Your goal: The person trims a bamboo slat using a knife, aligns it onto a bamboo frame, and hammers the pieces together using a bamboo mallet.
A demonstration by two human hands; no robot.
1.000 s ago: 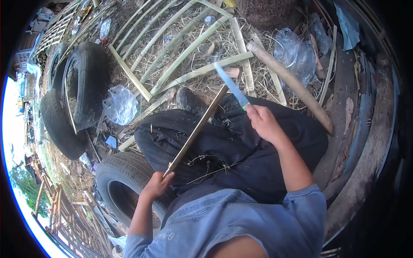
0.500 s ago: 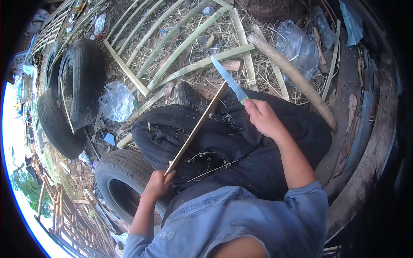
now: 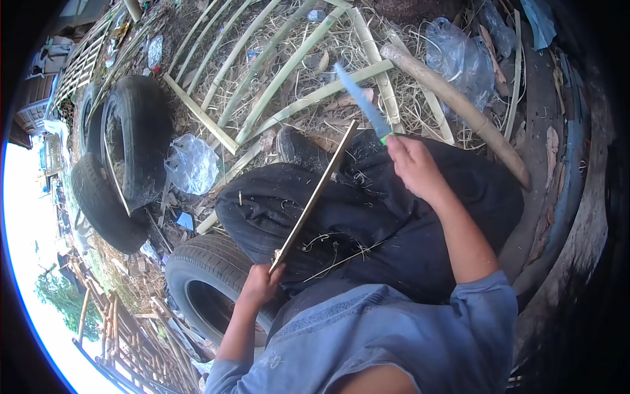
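Slender tan bamboo strip (image 3: 314,196) slants over the black-trousered lap (image 3: 400,243), its near end pinched between the thumb and curled fingers of the left hand (image 3: 262,282), at the lap's near left edge. Fingers of the right hand (image 3: 416,165) wrap together around the green handle of a straight, blue-grey-bladed knife (image 3: 363,102) above the lap's far side; its blade points away from the body and appears apart from the strip.

The strip looks already split narrow and partly shaved: curled pale fibres (image 3: 318,241) lie on the lap. A ragged bit near the left thumb seems untrimmed; how much paring is left cannot be told.

Left of the lap sits a black rubber tyre (image 3: 216,253). Beyond the lap, flat pale-green bamboo slats (image 3: 292,75) lie over straw-like shavings, and a thick round tan bamboo pole (image 3: 459,117) reaches toward its right side.

On the faded blue cloth shirt (image 3: 387,328), just nearer than the lap, small pale script (image 3: 269,360) perhaps begins "Go"; the rest is illegible. No brand reads on tyre or knife.
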